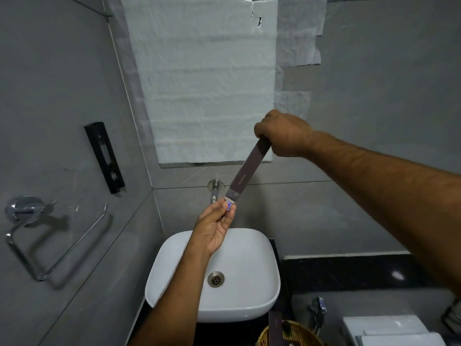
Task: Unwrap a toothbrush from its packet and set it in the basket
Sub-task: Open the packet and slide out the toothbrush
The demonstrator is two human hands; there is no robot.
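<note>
A long dark brown packet (248, 168) is held up slantwise above the sink. My right hand (282, 133) is closed around its upper end. My left hand (215, 226) pinches a small white and blue item (229, 204) poking out of the packet's open lower end; it looks like a small tube, and I cannot tell what else is inside. A woven wicker basket (296, 333) sits at the bottom edge of view on the dark counter, with another dark packet (275, 328) standing in it.
A white basin (257, 295) with a metal drain lies below my hands, and a chrome spout (214, 193) comes out of the wall behind. On the left wall are a chrome towel ring (37, 240) and a black bracket (104, 157). White folded items (389, 330) lie at bottom right.
</note>
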